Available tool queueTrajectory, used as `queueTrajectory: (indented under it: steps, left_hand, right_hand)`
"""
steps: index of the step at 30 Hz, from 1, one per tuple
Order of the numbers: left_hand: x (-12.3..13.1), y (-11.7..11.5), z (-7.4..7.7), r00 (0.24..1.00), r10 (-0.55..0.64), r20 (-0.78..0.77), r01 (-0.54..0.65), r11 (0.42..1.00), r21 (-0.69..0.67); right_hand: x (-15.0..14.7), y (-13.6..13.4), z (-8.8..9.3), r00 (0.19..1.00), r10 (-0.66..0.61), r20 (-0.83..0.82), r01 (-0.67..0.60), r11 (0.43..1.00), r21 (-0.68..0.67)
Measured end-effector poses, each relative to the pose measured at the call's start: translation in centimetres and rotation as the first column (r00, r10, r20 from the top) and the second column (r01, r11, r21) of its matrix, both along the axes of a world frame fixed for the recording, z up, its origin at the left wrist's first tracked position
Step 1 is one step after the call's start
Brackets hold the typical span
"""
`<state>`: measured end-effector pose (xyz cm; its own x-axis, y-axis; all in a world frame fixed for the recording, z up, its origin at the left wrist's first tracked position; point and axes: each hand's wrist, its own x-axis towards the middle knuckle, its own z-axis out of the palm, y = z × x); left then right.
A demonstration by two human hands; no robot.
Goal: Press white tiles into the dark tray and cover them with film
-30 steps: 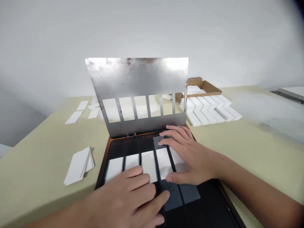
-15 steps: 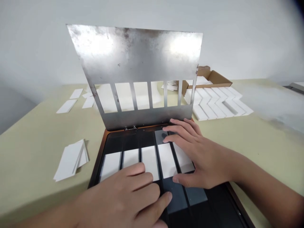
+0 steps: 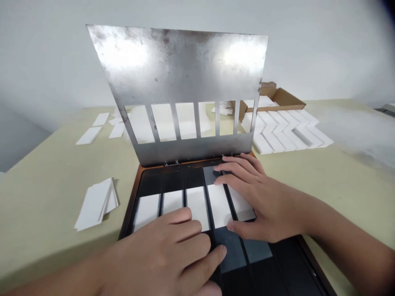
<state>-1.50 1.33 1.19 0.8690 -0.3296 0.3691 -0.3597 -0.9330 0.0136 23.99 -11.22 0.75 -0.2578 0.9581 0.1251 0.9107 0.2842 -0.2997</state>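
Note:
A black tray (image 3: 163,181) with long slots lies before me, its metal lid (image 3: 185,74) raised on hinges at the back. White cards (image 3: 198,201) sit side by side in the slots. Grey film-like strips (image 3: 231,248) show above and below the two right-hand cards. My right hand (image 3: 262,201) spreads over those cards, fingertips at the upper strip and thumb at the near edge of a card. My left hand (image 3: 166,253) is curled low over the tray. Its index fingertip touches the lower strip; whether the fingers hold anything is hidden.
Left of the tray lies a small pile of white cards (image 3: 94,204). Farther back on the table (image 3: 40,181) are more loose cards (image 3: 89,135). Behind the tray to the right, rows of stacked white cards (image 3: 282,131) stand in front of an open cardboard box (image 3: 290,98).
The whole view has shifted slightly, so the tray, lid and cards appear a little higher and farther right. Both hands keep nearly the same pose over the tray.

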Motion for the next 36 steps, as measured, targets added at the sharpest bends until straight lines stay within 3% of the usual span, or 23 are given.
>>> queueTrajectory:
  steps: [36]
  left_hand:
    - [0.15, 0.15, 0.3, 0.999, -0.024, -0.032, 0.024, 1.0, -0.011]
  right_hand:
    - [-0.12, -0.11, 0.55, 0.996, 0.053, 0.078, -0.06, 0.994, 0.09]
